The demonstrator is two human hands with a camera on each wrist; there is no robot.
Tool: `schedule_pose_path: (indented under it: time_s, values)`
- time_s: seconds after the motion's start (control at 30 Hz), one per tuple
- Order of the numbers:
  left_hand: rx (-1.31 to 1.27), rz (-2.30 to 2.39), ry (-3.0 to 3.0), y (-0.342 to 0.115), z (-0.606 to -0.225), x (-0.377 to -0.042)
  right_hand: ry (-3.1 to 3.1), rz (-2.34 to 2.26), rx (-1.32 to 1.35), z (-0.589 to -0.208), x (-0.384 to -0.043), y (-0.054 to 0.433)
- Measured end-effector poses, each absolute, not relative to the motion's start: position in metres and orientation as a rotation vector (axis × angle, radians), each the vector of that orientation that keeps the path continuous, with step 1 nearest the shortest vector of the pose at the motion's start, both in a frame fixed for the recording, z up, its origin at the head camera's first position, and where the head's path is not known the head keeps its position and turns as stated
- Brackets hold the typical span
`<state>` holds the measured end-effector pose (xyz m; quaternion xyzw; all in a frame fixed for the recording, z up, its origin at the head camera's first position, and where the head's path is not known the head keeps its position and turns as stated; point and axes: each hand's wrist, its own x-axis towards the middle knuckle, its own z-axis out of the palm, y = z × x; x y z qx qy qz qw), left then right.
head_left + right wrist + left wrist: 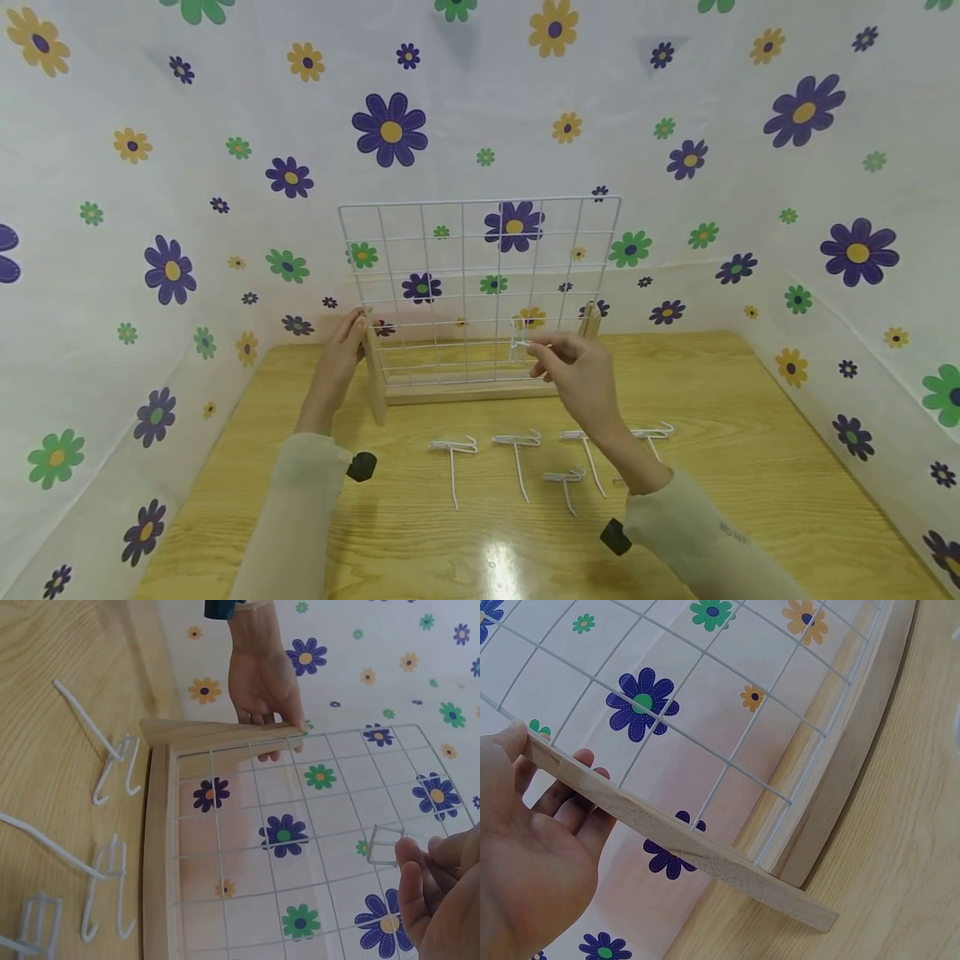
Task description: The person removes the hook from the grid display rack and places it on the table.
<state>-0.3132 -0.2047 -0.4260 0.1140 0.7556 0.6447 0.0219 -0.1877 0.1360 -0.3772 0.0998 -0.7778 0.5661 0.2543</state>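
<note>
A white wire grid panel (pixel 462 250) stands upright in a wooden base (pixel 450 394) near the back of the table. My left hand (pixel 330 367) grips the upper end of the wooden side piece (pixel 682 832), thumb on the near side and fingers behind. My right hand (pixel 581 375) pinches the prong of a small white wire hook (pixel 517 340) in front of the grid's lower right part. In the right wrist view, the hook's rectangular back (pixel 375 845) overlaps the grid wires; whether it is latched on them I cannot tell.
Several white wire hooks lie on the wooden table (pixel 300 533), among them a long one (pixel 453 475) at left, another (pixel 521 471) beside it and a shorter one (pixel 568 492). My right forearm covers part of this group. A flower-patterned cloth (pixel 480 100) surrounds the table.
</note>
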Motion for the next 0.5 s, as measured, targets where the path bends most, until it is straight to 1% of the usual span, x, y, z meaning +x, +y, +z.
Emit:
schedule_pose_path:
  time_s: [0.3, 0.5]
  values:
    - [0.348, 1.988, 2.344, -0.205, -0.425, -0.312, -2.134, 1.567, 0.265, -0.389, -0.173, 0.144]
    - [0.326, 1.981, 2.313, -0.201, -0.404, -0.298, -2.168, 1.591, 0.233, -0.4, -0.162, 0.147]
